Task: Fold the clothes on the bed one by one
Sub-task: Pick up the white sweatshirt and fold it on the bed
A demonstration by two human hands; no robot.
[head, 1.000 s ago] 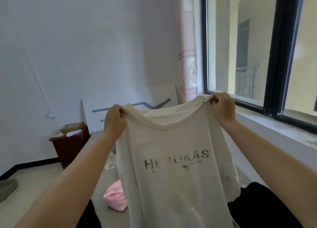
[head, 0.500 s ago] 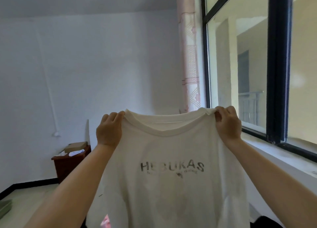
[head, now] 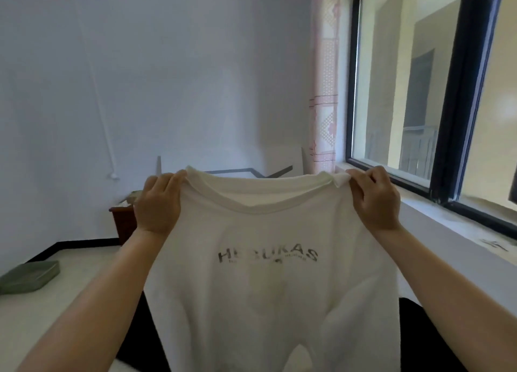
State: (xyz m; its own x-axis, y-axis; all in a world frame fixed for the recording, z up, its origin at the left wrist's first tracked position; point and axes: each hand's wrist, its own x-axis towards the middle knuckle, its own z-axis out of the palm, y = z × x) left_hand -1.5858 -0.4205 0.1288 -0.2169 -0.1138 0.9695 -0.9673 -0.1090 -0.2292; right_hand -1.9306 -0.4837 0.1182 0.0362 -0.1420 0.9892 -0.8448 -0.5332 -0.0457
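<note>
one white shirt (head: 268, 273). two hands: a left hand (head: 158, 203) and a right hand (head: 375, 201). one window (head: 436, 91). one pink curtain (head: 324, 91). one brown cabinet (head: 123, 220). one green box (head: 28, 276).

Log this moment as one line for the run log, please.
step: holding up | item: white T-shirt unfolded, hanging | left hand grips one shoulder | right hand grips the other | fold: not started

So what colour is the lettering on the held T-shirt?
Dark grey, faded, on the white T-shirt; head view.
</note>
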